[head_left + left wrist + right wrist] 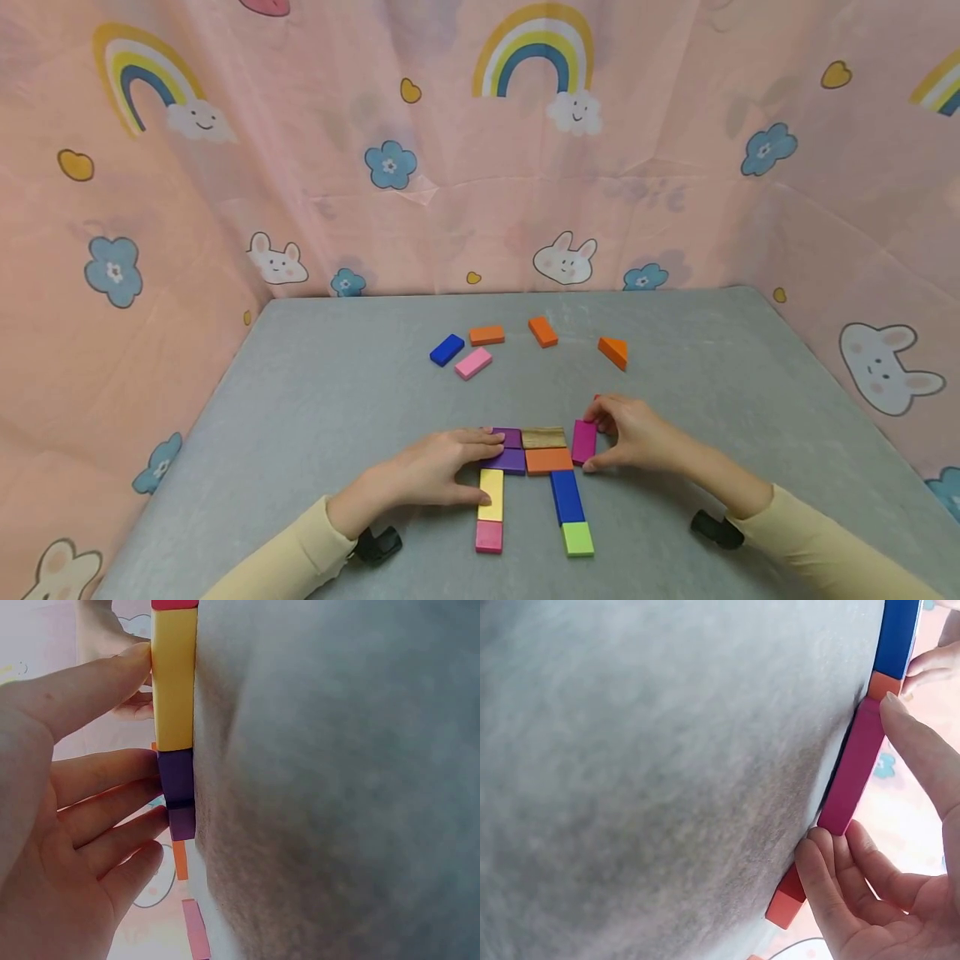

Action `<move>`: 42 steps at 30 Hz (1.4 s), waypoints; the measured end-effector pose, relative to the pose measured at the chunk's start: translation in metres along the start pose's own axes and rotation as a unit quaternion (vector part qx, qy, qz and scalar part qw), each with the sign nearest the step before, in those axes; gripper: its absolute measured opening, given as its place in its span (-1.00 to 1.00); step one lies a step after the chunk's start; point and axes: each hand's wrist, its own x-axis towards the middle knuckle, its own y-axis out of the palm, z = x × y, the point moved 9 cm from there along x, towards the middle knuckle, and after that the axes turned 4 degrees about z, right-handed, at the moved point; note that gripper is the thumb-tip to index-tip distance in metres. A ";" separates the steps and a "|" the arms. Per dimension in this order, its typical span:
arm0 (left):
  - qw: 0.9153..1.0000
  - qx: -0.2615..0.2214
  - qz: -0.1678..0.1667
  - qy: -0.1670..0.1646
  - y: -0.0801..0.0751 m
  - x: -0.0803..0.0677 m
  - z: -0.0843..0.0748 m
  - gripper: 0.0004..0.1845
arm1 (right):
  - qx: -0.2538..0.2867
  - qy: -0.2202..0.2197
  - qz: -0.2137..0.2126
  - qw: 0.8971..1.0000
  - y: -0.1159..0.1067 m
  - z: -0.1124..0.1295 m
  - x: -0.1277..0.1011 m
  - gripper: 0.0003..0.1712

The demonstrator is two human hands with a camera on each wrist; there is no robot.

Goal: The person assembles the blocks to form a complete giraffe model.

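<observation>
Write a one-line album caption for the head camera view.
Two hands build a flat figure of coloured wooden blocks on a grey table: right hand pinches a magenta rectangular block, left hand steadies purple blocks.

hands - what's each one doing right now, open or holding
Left hand: open, straight fingers resting on the purple blocks.
Right hand: pinching the magenta block.

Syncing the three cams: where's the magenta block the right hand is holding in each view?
Head: magenta block lower centre, right end of the figure, pinched by the right hand.
Left wrist: not in it.
Right wrist: magenta block right of centre, on edge between thumb and fingers.
Shared landmark: orange block touching it; left wrist shows only an orange sliver, uncertain.
</observation>
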 end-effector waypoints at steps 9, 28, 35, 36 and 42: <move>1.000 0.001 0.000 -0.002 0.000 0.001 0.001 -0.32 | -0.006 -0.009 0.003 1.000 0.001 0.000 0.002 -0.34; 1.000 0.000 -0.002 -0.003 0.001 -0.001 0.001 -0.32 | -0.008 -0.008 0.016 1.000 0.004 0.000 0.004 -0.32; 1.000 0.005 -0.006 0.001 -0.001 -0.001 0.000 -0.32 | -0.005 -0.008 0.013 1.000 0.003 0.001 0.005 -0.32; 1.000 0.006 -0.005 0.002 -0.001 -0.001 -0.001 -0.32 | -0.005 -0.011 0.012 1.000 0.003 0.001 0.005 -0.32; 1.000 0.016 0.001 0.004 -0.001 -0.001 -0.002 -0.32 | -0.006 -0.017 0.010 1.000 0.002 0.002 0.004 -0.32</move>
